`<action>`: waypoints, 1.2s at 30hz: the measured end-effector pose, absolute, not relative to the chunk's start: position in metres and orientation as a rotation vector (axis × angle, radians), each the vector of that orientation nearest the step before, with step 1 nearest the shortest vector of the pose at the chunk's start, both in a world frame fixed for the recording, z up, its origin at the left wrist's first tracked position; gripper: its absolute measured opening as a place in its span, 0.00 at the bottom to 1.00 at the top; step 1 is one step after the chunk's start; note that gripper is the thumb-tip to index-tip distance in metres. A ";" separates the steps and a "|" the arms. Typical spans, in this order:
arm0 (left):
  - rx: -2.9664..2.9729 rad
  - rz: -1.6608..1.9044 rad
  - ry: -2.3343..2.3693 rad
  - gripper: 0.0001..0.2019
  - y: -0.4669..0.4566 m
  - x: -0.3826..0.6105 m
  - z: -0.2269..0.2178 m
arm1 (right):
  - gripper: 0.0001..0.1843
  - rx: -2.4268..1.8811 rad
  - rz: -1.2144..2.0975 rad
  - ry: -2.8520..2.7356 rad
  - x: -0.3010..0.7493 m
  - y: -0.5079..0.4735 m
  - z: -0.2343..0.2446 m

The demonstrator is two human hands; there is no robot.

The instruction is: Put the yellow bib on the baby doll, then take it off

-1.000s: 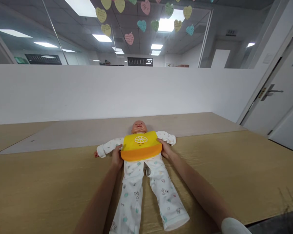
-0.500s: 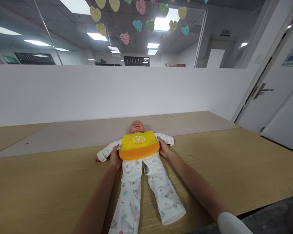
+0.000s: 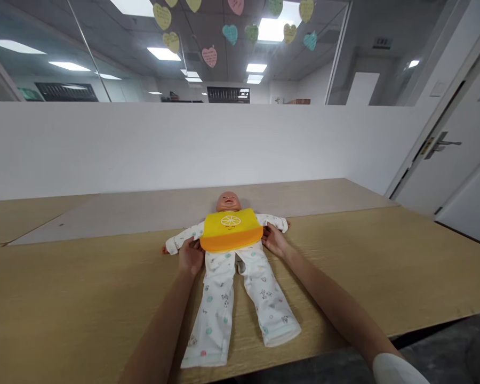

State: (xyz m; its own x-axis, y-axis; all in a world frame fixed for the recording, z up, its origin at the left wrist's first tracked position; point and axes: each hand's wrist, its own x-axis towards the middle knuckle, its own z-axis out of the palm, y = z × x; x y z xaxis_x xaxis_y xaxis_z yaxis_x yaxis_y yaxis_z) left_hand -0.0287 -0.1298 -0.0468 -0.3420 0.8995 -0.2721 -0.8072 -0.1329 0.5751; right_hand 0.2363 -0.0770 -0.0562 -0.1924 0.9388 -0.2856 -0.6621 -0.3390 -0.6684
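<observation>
Overhead, paper hearts [image 3: 230, 34]; below, white partition [image 3: 184, 149], wood-grain table [image 3: 384, 266], baby doll [image 3: 229, 202].

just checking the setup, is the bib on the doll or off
On: the yellow bib lies across the doll's chest, right under its chin.

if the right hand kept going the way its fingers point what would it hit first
Most likely the orange lower edge of the yellow and orange bib on the baby doll. The right hand's fingers sit right by that edge, though depth is unclear and they may be touching it.
</observation>
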 end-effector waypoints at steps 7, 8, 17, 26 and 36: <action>0.182 1.736 0.724 0.06 -0.132 -0.037 -0.050 | 0.05 -0.818 1.793 -0.450 0.238 -0.066 -0.061; 0.189 1.736 0.725 0.06 -0.132 -0.038 -0.050 | 0.05 -0.829 1.795 -0.441 0.236 -0.064 -0.060; 0.220 1.716 0.706 0.06 -0.131 -0.040 -0.053 | 0.16 -0.713 1.929 -0.455 0.200 -0.054 -0.051; 0.212 1.737 0.714 0.06 -0.132 -0.037 -0.051 | 0.15 -0.728 1.861 -0.496 0.197 -0.061 -0.046; 0.191 1.727 0.790 0.07 -0.132 -0.036 -0.045 | 0.13 -0.659 1.805 -0.490 0.197 -0.056 -0.059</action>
State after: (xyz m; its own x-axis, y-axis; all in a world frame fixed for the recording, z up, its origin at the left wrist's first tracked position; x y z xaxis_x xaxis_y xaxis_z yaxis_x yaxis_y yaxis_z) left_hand -0.0360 -0.1318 -0.0455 -0.3185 0.9086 -0.2702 -0.7985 -0.1036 0.5930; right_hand 0.1969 -0.0561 -0.0586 -0.2455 0.9491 -0.1972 -0.7191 -0.3147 -0.6195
